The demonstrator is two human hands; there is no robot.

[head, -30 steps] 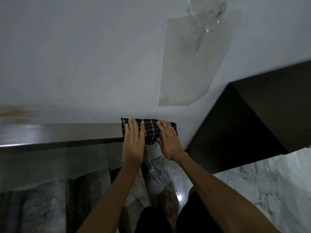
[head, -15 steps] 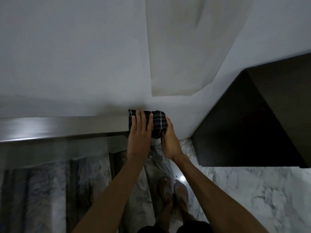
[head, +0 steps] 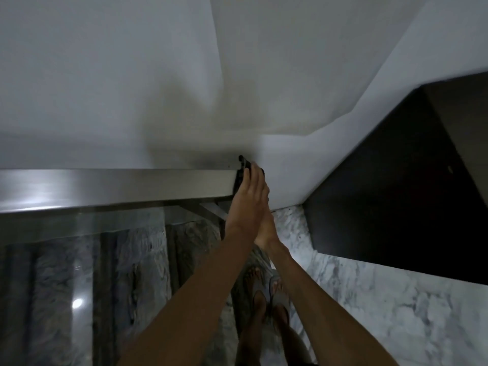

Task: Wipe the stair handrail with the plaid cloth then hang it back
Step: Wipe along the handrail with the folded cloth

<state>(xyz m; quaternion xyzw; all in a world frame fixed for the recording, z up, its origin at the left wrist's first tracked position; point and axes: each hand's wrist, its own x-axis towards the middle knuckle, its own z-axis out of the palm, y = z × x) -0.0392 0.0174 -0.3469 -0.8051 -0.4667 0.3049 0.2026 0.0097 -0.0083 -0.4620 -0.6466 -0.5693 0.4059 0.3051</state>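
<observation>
A flat, brushed-metal stair handrail (head: 113,187) is seen running level from the left edge of the view to its right end, which lies close against a plain white wall (head: 105,75). Over that right end a dark plaid cloth (head: 243,167) is draped; only a narrow strip of it is shown, at the rail's tip and just past the fingertips, and its pattern is too dim to be made out. The left hand (head: 249,200) is laid flat on top of the cloth, fingers extended and held close together, palm down on the rail end. The right hand (head: 266,227) is tucked just beside and partly beneath the left one, the two touching along their edges; most of its fingers are hidden, so it cannot be told whether they are curled round the cloth or merely pressed against it. Both bare forearms are stretched up from the bottom of the view. Below the rail a glass panel (head: 79,233) is fitted, and grey-veined marble stair treads (head: 369,299) are seen through and beside it. Two feet in sandals (head: 266,289) are planted on the marble beneath the arms. A dark, angular panel (head: 396,180) is set against the wall at the right
</observation>
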